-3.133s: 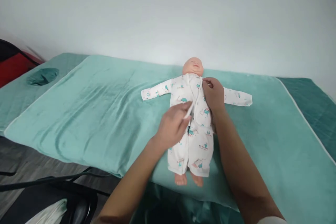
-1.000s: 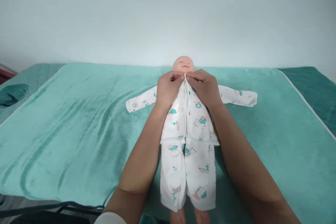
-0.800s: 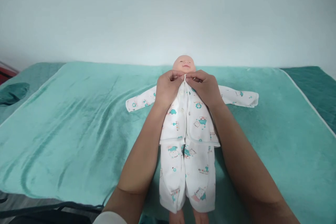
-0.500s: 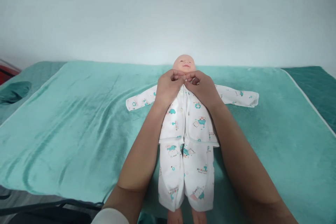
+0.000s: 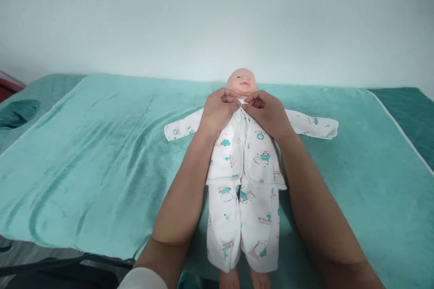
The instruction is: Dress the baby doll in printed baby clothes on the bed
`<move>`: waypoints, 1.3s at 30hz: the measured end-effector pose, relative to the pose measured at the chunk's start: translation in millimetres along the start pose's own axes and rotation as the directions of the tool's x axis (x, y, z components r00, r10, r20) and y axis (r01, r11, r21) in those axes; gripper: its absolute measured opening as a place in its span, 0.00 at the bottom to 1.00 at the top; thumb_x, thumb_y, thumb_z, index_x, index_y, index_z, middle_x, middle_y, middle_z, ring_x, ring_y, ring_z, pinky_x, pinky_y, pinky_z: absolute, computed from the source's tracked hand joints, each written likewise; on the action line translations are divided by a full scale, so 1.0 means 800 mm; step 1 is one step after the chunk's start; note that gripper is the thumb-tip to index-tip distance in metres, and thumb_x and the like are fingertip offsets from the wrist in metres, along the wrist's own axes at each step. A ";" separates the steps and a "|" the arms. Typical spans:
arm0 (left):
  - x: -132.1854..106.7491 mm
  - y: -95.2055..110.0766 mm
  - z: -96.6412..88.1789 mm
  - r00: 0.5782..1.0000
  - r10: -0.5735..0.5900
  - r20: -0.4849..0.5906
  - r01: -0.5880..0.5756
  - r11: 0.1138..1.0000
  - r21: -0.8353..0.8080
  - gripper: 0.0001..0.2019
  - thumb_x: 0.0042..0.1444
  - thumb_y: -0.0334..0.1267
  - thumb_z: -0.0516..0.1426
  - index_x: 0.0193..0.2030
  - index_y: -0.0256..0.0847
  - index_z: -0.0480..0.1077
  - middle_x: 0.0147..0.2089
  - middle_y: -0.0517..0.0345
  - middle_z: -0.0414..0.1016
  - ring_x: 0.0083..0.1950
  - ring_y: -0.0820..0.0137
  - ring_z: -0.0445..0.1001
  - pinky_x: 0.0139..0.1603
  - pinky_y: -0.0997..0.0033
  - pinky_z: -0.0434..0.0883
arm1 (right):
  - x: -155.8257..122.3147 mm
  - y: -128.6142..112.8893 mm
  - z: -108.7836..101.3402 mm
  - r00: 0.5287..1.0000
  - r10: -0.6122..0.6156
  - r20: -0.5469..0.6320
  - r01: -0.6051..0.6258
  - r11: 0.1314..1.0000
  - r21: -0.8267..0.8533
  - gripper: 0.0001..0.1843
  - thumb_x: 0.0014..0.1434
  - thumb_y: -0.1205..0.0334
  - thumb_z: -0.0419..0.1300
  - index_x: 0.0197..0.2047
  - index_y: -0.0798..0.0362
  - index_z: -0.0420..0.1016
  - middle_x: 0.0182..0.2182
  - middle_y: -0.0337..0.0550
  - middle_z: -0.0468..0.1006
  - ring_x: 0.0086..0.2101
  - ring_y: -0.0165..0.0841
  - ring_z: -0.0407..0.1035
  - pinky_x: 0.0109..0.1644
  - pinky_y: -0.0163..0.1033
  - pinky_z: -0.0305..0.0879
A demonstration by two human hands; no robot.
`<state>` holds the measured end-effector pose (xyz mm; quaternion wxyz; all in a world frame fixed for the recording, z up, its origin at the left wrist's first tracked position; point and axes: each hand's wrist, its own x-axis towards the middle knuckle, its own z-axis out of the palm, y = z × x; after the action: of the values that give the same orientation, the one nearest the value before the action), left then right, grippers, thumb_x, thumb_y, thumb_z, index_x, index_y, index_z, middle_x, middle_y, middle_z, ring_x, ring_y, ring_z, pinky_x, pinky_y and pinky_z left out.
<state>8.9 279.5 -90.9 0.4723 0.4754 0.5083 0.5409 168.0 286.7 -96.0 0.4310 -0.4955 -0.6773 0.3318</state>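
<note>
The white printed jacket (image 5: 228,159) is on the doll (image 5: 242,82), which lies face up just right of the middle of the frame, head toward the top and feet at the bottom edge. At its neck, the left hand (image 5: 219,109) pinches the picture-left front edge between thumb and fingers, and the right hand (image 5: 267,112) pinches the opposite edge; the fingertips almost meet, and whatever fastener lies beneath them is hidden. Lower down, the two front edges lie side by side, unjoined, with a small round fastener (image 5: 238,142) showing on one panel and another (image 5: 248,146) on the other. Good handling here, I judge, calls for levelling both collar edges first, matching the fastener halves by feel, and pressing them between thumb and finger rather than down onto the doll's throat. Light tension would stop the thin cloth from bunching, and starting even at the top should help the hems line up. Below the jacket come the matching trousers (image 5: 224,223); the sleeves spread out to either side over the green cover (image 5: 111,167). Beyond it are a darker green padded surface (image 5: 402,110) at the right and the pale wall (image 5: 217,18) across the top.
</note>
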 end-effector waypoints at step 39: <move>0.015 -0.013 -0.007 0.982 0.191 -0.003 -0.183 0.947 0.266 0.03 0.58 0.35 0.59 0.34 0.42 0.74 0.33 0.60 0.75 0.36 0.71 0.71 0.43 0.69 0.68 | -0.006 0.003 0.003 0.975 -0.223 0.009 0.223 0.975 -0.003 0.13 0.65 0.56 0.61 0.31 0.48 0.81 0.32 0.39 0.76 0.38 0.34 0.71 0.44 0.42 0.65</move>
<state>2.4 290.9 -100.7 0.3440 0.5724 0.5352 0.5173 167.2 282.8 -100.6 0.4617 -0.4157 -0.7311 0.2821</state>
